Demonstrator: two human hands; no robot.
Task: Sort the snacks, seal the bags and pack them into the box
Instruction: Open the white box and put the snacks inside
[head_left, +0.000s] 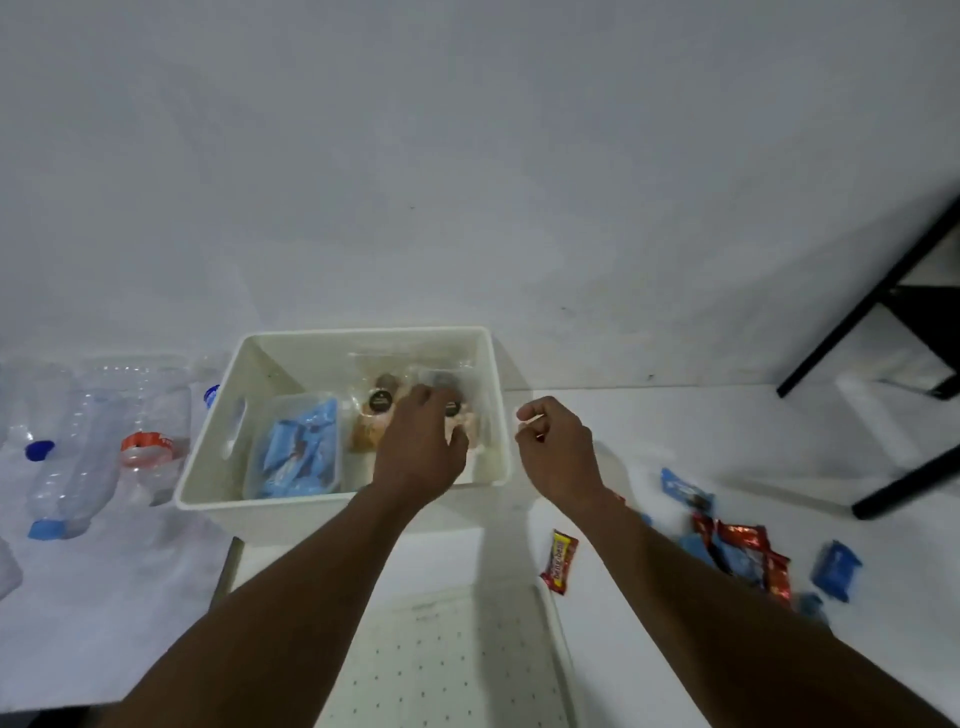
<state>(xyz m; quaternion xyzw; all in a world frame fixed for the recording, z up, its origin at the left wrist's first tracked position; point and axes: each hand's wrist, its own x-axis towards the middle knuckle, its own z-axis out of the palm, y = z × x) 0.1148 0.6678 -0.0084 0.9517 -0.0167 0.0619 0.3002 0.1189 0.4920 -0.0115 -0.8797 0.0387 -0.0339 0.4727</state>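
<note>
White plastic box (332, 499) stands at the centre of the white table (649, 431), hard against the wall (467, 156). Inside, on its left, lies a clear bag of blue-wrapped snacks (296, 452); beside it, toward the middle, a clear bag of orange-brown snacks (371, 421) bearing a round dark label. A third clear bag (467, 415) lies at the right end of the box. The left hand (423, 441) reaches over the near rim into the box, palm down, fingers bent onto that third bag; whether they actually grip it cannot be told. The right hand (558, 447) hangs above the table just right of the box, fingers curled in loosely, with nothing visible in it. Loose snacks (737, 545) in blue and red wrappers lie scattered on the table to the right, partly under the right forearm; one red-and-yellow bar (559, 561) lies apart from them, nearer the box. A perforated white tray (457, 665) sits at the near edge between the forearms. Empty clear plastic bottles (98, 441) lie to the left of the box. A black frame (893, 332) stands at far right.
</note>
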